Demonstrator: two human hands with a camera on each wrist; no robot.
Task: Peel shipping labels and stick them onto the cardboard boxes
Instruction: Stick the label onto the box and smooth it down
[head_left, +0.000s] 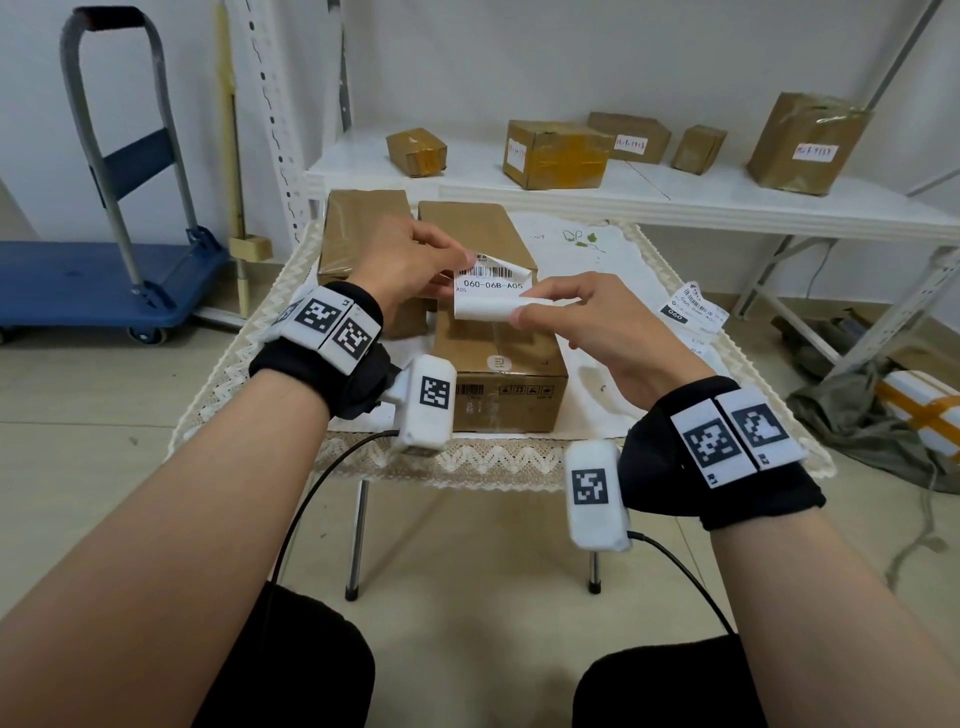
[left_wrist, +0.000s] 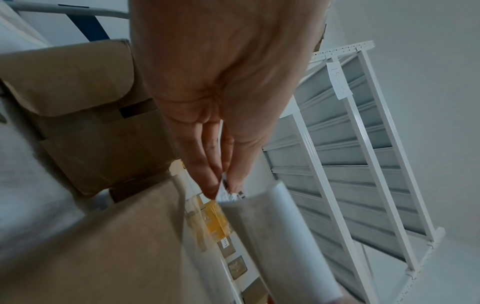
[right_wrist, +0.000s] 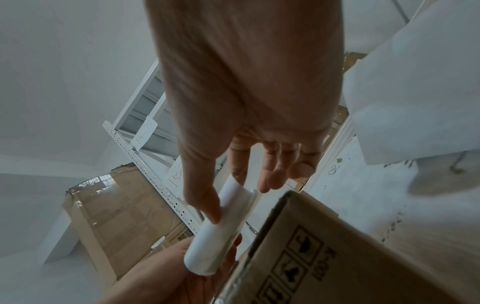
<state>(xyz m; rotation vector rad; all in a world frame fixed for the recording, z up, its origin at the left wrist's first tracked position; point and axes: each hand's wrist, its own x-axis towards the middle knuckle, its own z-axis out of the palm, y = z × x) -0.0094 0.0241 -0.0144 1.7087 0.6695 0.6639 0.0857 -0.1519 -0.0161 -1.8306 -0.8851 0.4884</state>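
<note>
A white shipping label (head_left: 488, 291) printed with a barcode and "060-06B-A05" hangs in the air above a brown cardboard box (head_left: 493, 364) on the small table. My left hand (head_left: 415, 260) pinches the label's top left corner (left_wrist: 226, 189). My right hand (head_left: 561, 306) pinches the curled white backing sheet (head_left: 498, 312) at the lower edge, between thumb and forefinger (right_wrist: 207, 205). The backing (right_wrist: 215, 236) rolls away from the label. A second brown box (head_left: 363, 234) lies to the left of the first one.
The table wears a white lace-edged cloth (head_left: 597, 270). More labels (head_left: 693, 309) lie at its right edge. A white shelf (head_left: 675, 192) behind carries several taped boxes. A blue hand trolley (head_left: 104, 280) stands left, and a grey cloth heap (head_left: 857, 405) lies on the floor right.
</note>
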